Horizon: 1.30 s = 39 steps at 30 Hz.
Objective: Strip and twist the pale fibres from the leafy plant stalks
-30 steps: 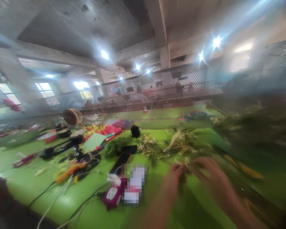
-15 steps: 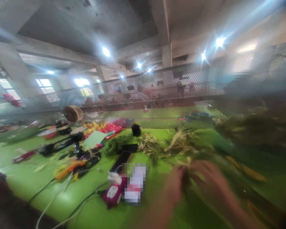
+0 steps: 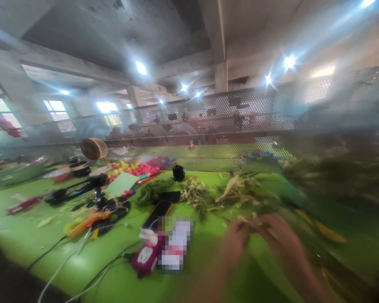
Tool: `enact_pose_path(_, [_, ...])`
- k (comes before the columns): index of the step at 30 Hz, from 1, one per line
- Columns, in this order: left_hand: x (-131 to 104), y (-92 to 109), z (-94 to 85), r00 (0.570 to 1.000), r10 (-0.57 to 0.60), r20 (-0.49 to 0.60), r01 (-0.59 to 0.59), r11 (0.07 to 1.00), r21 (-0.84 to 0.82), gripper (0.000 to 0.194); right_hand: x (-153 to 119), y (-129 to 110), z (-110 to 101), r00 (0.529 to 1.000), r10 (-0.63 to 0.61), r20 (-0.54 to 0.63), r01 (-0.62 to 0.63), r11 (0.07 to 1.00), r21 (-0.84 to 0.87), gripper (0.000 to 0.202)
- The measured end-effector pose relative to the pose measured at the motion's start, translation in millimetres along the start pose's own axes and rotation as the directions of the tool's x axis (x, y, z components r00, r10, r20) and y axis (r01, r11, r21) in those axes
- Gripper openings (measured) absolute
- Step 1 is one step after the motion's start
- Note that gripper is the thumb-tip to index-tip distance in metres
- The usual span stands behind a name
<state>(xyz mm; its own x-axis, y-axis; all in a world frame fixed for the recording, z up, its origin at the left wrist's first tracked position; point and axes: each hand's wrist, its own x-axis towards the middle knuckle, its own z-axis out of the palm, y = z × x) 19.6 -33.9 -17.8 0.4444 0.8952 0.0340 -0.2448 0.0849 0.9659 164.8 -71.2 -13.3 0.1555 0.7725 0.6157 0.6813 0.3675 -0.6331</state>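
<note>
My left hand and my right hand meet above the green tabletop, fingertips nearly touching. Pinched between them is a small pale leafy piece; blur and the fingers hide most of it. Just beyond lies a loose bunch of pale, long-leaved sprigs. A cluster of small cream-and-green sprigs rests to its left. On the right, a big dark-green heap of foliage is blurred. Yellow strips lie to the right of my right hand.
Left of my hands are a phone, a magenta box with cables and a pixelated white card. Farther left lie an orange tool, black items, pink and yellow petals and a small fan. A perforated metal screen borders the back.
My hands have come closer together at the fingertips around the pale piece. The whole view has shifted slightly, and the table items at left appear a little farther left.
</note>
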Motion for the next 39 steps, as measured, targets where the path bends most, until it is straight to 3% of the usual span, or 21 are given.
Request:
enact_pose_path(9, [-3.7, 7.0, 1.1, 0.991, 0.113, 0.065, -0.118, 0.990, 0.073, 0.031, 4.1, -13.7, -9.1, 0.994, 0.107, -0.017, -0.105, 0.990, 0.093, 0.017])
enact_pose_path(18, [-10.8, 16.0, 4.7, 0.993, 0.121, -0.016, -0.118, 0.983, 0.140, 0.031, 6.2, -22.7, -11.4, 0.955, 0.298, 0.013, -0.297, 0.948, 0.110, 0.022])
enact_pose_path(25, [-7.6, 10.6, -1.1, 0.992, 0.039, -0.122, -0.017, 0.984, 0.176, 0.031, -0.1, -19.7, -0.4, 0.961, 0.213, 0.178, -0.235, 0.965, 0.113, 0.021])
enact_pose_path(31, [-6.5, 6.6, 1.8, 0.985, 0.140, -0.099, -0.108, 0.956, 0.271, 0.028, 4.9, -25.4, -9.5, 0.933, 0.353, 0.068, -0.359, 0.924, 0.133, 0.026])
enact_pose_path(39, [-8.3, 5.3, 2.8, 0.978, 0.193, -0.085, -0.155, 0.932, 0.327, 0.029, 6.8, -25.3, -9.7, 0.931, 0.354, 0.092, -0.365, 0.921, 0.139, 0.024])
